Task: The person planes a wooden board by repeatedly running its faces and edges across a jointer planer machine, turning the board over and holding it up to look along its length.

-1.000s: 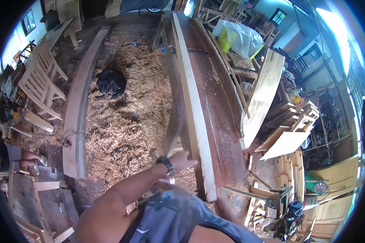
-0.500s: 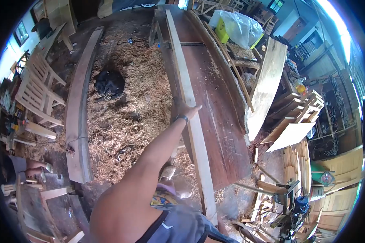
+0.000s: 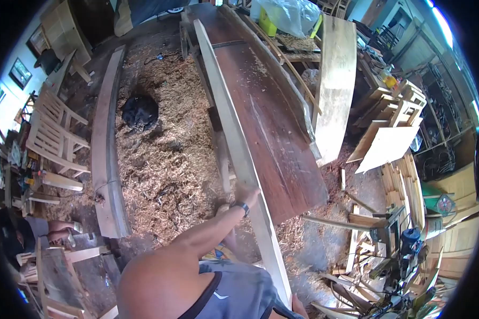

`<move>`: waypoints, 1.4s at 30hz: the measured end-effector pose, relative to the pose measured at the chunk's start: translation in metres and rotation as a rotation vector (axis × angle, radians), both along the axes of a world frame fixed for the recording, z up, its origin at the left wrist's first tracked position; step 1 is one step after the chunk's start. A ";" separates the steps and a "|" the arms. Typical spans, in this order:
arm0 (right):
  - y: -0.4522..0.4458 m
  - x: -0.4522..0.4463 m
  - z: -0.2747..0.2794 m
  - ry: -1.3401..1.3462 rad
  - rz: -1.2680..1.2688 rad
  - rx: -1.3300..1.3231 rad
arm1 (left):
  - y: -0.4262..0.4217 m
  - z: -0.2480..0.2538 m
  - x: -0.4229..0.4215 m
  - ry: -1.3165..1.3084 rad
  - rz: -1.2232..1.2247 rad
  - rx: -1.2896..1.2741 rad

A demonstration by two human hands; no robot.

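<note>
One long, pale wooden board (image 3: 234, 135), left hand (image 3: 247, 195) gripping, right hand (image 3: 299, 308) too hidden to judge, could scrape the reddish-brown wooden slab (image 3: 277, 154) if tilted.

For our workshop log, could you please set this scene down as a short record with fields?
left hand: wearing a dark wristband, gripping the long pale plank partway along
right hand: at the plank's near end, mostly out of view; grip unclear
plank position: along the picture-left side of a reddish-brown slab; contact unclear
floor: wood shavings on the left
seating: slatted wooden chair, far left
unclear: dark rounded shape among the shavings
</note>
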State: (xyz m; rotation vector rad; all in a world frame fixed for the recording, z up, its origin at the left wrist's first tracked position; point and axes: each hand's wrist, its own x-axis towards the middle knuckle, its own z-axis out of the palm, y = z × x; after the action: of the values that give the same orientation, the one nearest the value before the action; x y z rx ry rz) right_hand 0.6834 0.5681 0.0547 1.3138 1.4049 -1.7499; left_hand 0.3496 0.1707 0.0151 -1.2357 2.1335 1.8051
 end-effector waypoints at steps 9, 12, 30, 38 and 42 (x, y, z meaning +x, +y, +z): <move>0.155 0.147 -0.032 0.022 -0.238 0.129 | 0.152 -0.025 0.174 -0.103 -0.187 0.027; 0.198 0.192 -0.037 -0.002 -0.313 0.212 | 0.199 -0.045 0.247 -0.257 -0.250 0.241; 0.311 0.333 -0.064 -0.094 -0.513 0.543 | 0.247 -0.044 0.353 -0.457 -0.026 0.780; 0.323 0.356 -0.057 -0.120 -0.535 0.592 | 0.254 -0.095 0.356 -0.557 -0.142 0.992; 0.328 0.365 -0.060 -0.117 -0.541 0.587 | 0.211 -0.066 0.303 -0.411 -0.981 0.583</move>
State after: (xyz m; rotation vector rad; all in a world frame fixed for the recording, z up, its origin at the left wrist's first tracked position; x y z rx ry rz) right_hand 1.0480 0.8966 -0.0056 2.2417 1.6718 -1.5748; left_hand 0.6527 0.3818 -0.0505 -0.2662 1.3936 1.3664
